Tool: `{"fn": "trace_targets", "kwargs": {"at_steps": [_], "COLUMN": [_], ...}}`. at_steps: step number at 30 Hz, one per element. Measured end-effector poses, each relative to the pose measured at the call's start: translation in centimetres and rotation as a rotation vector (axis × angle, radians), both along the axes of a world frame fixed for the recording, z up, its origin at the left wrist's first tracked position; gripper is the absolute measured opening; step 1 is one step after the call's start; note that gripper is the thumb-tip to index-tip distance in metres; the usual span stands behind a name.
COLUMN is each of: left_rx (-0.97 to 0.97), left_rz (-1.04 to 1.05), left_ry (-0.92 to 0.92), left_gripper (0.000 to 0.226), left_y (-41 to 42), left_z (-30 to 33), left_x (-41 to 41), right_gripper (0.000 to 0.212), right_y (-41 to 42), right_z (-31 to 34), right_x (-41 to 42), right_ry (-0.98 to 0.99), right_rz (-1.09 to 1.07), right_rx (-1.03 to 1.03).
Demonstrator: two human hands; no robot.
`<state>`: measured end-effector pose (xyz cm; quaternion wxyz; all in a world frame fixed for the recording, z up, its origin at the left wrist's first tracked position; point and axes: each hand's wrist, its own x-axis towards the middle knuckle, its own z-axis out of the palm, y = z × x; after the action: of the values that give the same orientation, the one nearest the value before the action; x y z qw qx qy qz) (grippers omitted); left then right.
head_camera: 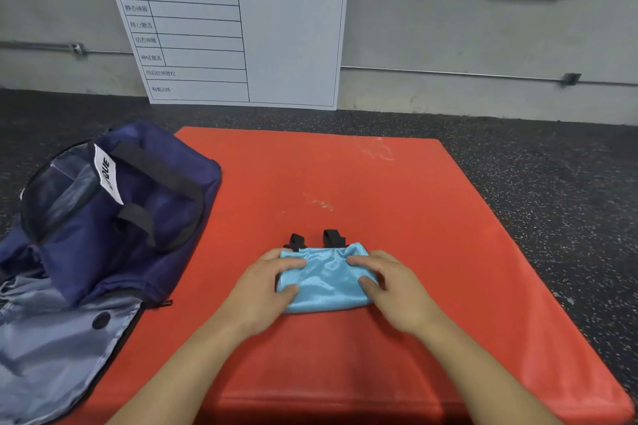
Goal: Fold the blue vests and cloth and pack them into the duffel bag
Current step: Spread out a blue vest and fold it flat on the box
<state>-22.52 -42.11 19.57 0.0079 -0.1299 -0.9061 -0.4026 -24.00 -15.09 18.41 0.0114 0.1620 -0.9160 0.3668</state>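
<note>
Folded shiny light-blue vest bundle [324, 278], right of the open navy fabric duffel bag [114, 214]: left hand [267, 290] and right hand [390, 286] grip its ends (black straps beyond); lift level to keep folds.

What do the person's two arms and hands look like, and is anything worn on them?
Both forearms are bare as far as the picture shows: no sleeves, gloves, watch or rings are visible. The left hand and the right hand have short, unpainted nails where these can be seen. No markings show.
</note>
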Motion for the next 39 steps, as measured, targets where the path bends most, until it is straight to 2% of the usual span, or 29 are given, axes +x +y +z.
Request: {"fn": "trace_targets", "kwargs": {"at_steps": [4, 7, 12, 17, 20, 23, 26, 28, 33, 39], "left_rx": [0.026, -0.023, -0.054, -0.067, 0.009, 0.203, 0.423, 0.498, 0.542, 0.499], "left_rz": [0.023, 0.005, 0.075, 0.039, 0.010, 0.018, 0.052, 0.056, 0.062, 0.101], "left_ry": [0.146, 0.044, -0.107, -0.047, -0.042, -0.088, -0.135, -0.152, -0.121, -0.023], "left_gripper": [0.041, 0.033, 0.024, 0.025, 0.029, 0.035, 0.045, 0.048, 0.052, 0.063], "left_y": [0.9, 1.0, -0.1, -0.6, -0.5, -0.3, -0.7, -1.2, -2.9, -7.5], "left_z": [-0.3, -1.2, -0.7, -1.2, -1.5, -0.7, 0.1, 0.5, 2.0, 5.0], "left_x": [0.3, 0.4, 0.7, 1.0, 1.1, 1.2, 1.3, 1.4, 2.4, 5.5], "right_gripper": [0.040, 0.036, 0.032, 0.028, 0.039, 0.055, 0.058, 0.059, 0.061, 0.061], "right_y": [-1.0, -1.9, -1.7, -0.9, -1.4, -1.9, -2.2, -2.6, -4.4, -9.0], "right_z": [0.2, 0.1, 0.0, 0.2, 0.7, 1.6, 2.8, 3.8, 5.5, 7.8], "right_x": [0.1, 0.5, 0.2, -0.2, -0.1, 0.1, 0.4, 0.8, 1.8, 3.2], "right_ry": [0.041, -0.062, -0.149, -0.088, -0.134, -0.135, -0.138, -0.145, -0.142, -0.008], "right_rz": [-0.034, 0.023, -0.040, -0.134, -0.103, -0.111, -0.107, -0.095, -0.049, 0.076], "right_rx": [0.055, 0.070, 0.119, 0.074, -0.044, -0.232, -0.396, -0.434, -0.473, -0.426]}}
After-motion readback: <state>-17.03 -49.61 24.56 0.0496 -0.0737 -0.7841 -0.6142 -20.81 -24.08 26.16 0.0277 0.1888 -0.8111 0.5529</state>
